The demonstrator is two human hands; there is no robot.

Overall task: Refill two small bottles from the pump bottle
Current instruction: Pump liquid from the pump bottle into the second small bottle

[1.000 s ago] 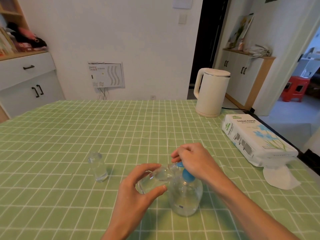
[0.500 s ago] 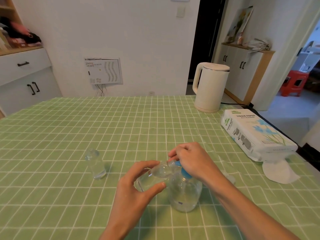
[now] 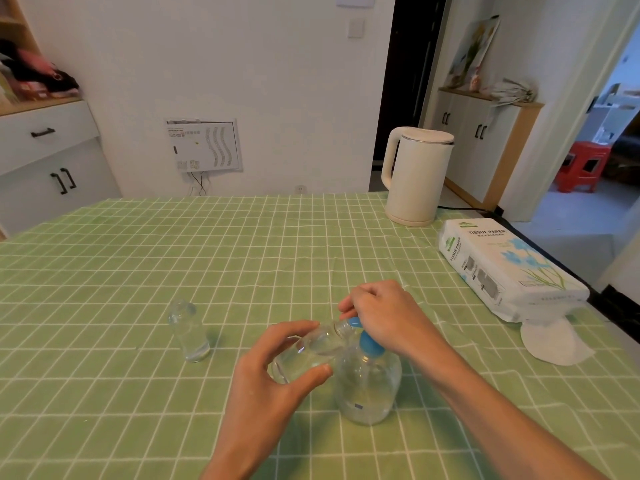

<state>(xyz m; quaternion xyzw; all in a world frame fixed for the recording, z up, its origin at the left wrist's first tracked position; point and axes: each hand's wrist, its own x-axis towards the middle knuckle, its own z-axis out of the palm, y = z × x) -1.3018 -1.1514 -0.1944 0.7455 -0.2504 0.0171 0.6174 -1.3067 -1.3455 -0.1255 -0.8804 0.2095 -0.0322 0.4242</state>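
The left hand (image 3: 273, 386) has its grip wrapped round the body of a small clear bottle (image 3: 311, 348), tilted so its open neck meets the blue spout of the pump bottle (image 3: 367, 386), which stands on the tabletop (image 3: 207, 254). The right hand (image 3: 388, 317) has its grip curled over the pump head. The second small bottle (image 3: 188, 330) stands upright, well apart to the left. The small bottles look light, smooth and probably slippery when wet, so holding one mid-body seems safest.
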